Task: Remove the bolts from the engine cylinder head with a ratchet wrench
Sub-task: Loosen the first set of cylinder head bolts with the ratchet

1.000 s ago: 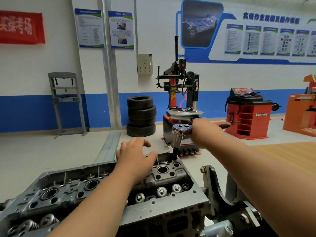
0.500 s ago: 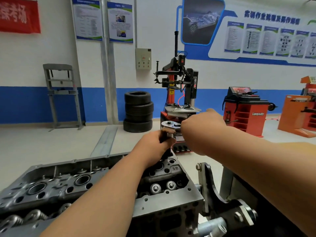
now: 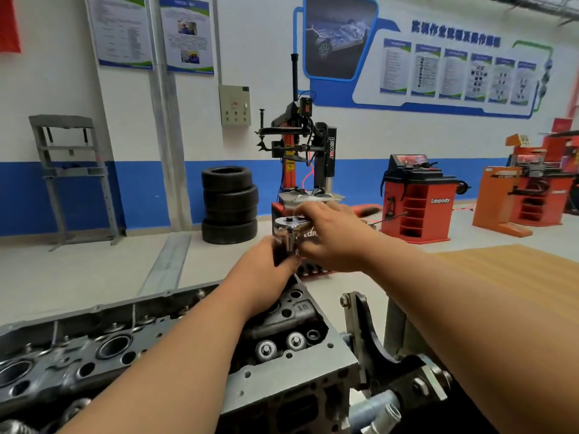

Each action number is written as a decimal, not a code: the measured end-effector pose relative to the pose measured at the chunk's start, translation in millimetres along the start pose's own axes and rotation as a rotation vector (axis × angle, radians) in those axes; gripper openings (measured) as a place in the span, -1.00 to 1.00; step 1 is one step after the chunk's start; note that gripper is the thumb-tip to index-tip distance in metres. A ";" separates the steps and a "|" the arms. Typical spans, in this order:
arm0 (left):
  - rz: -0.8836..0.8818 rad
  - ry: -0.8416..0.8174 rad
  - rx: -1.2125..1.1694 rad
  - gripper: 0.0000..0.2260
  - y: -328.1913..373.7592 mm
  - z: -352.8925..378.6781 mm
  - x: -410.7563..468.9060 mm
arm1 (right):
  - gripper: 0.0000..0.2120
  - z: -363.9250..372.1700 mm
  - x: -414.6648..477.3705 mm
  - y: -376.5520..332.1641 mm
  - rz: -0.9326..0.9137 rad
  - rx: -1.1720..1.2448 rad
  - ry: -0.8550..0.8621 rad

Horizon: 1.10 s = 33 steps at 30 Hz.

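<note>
The engine cylinder head (image 3: 94,339) lies near and left. It is a grey cast-metal block with round bores and small holes across its top. Its left end runs out of the picture, and the left forearm crosses its middle. Two shiny round valve caps (image 3: 265,350) sit in a recess near its right end. Far behind the block stands a stack of black tyres (image 3: 230,205).

At the block's far right corner the left hand (image 3: 266,270) is closed, its fingers curled round the dark lower part of the socket shaft (image 3: 289,244), which stands upright there. The shaft's upper part is bright chrome and meets the round, polished head of the ratchet wrench (image 3: 289,223).

Just right of it, the right hand (image 3: 332,238) grips the wrench. Its fingers wrap over the handle and reach the edge of the round head, and its thumb lies low beside the shaft. The handle is hidden inside that hand. The left hand covers the foot of the shaft, so what it sits on cannot be seen.

Right of the cylinder head a dark steel bracket (image 3: 366,333) with bolted joints stands upright, partly behind the right forearm. Further right lies a wood-grain surface (image 3: 517,277).
</note>
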<state>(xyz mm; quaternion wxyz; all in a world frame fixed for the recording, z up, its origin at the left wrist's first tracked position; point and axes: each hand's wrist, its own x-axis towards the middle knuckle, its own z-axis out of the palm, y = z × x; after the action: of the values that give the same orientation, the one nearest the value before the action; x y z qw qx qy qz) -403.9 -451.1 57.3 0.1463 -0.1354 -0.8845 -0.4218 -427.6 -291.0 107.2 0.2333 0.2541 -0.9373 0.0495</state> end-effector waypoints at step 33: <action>0.070 0.010 -0.087 -0.86 2.3 -3.3 -3.2 | -0.21 -4.7 -7.2 -24.7 0.246 0.123 -0.062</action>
<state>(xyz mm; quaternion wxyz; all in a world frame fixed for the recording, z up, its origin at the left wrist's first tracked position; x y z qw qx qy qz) -399.6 -452.6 59.7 0.1591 -0.1705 -0.8592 -0.4554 -407.9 -308.1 107.4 0.1804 0.1528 -0.9633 0.1272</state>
